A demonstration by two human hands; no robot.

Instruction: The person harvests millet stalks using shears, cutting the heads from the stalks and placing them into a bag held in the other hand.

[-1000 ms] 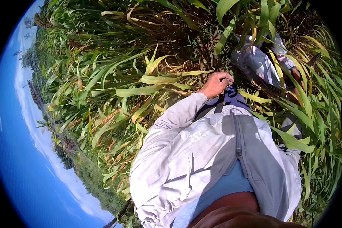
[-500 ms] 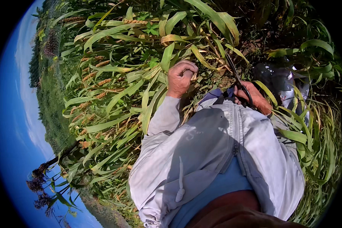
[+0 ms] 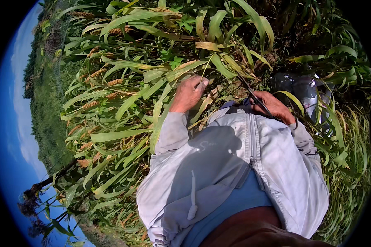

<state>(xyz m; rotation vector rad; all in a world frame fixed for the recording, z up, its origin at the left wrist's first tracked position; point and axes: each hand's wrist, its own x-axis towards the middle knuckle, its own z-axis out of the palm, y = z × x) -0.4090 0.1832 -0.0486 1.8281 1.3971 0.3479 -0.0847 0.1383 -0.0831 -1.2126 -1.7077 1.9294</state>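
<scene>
Wrapped round a long, dark tool point(image 3: 255, 98), the right hand point(image 3: 273, 105) is clenched just in front of the person's belly. The thin end of the tool points to the far left, in among the plants. Over to its left, the left hand point(image 3: 189, 94) is curled up too, thumb on top, and it looks to be pinching a thin stalk point(image 3: 207, 68) that goes up past the thumb. Dry, yellow-brown leaves point(image 3: 205, 105) fill the gap between the two hands. Big green leaves point(image 3: 154, 88) lie right beside the left hand, and farther left there are bumpy, orange-brown seed heads point(image 3: 115, 82). Just to the right of the right hand is a shiny, dark and white thing point(image 3: 311, 92), partly under leaves; I cannot tell what it is. On the near side is the person's pale jacket point(image 3: 292, 164), with its zip partly undone over a blue shirt point(image 3: 251, 191). A dark shadow falls across the jacket. At the far left are a green hill point(image 3: 49, 127) and blue sky point(image 3: 12, 131) with white clouds.
</scene>
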